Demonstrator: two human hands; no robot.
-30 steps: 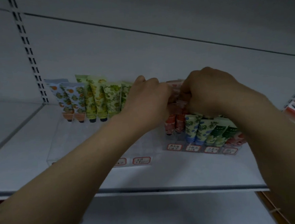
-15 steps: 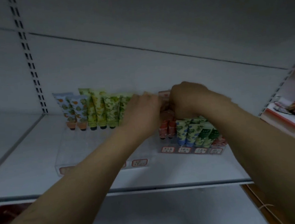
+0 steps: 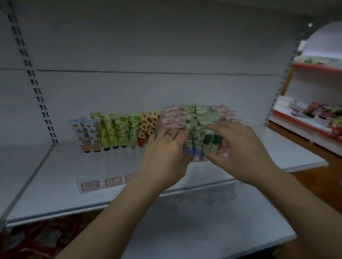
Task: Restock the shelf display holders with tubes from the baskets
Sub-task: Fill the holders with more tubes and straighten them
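Head cam: left hand [image 3: 164, 160] & right hand [image 3: 239, 152], fingers loosely apart, rest against green floral plastic tubes [image 3: 202, 116] racked upright on white metal shelf [image 3: 47, 180]; I reckon they're squaring rows so nothing tips.

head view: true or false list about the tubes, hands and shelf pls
1. The left hand and the right hand are both by the green tubes. True.
2. The blue-and-orange tubes stand at the row's right end. False: they stand at the left end.
3. Price labels line the front of the holder. True.
4. The neighbouring shelf on the right has blue edges. False: its edges are red.
5. The green-and-yellow tubes lie flat. False: they stand upright, caps down.
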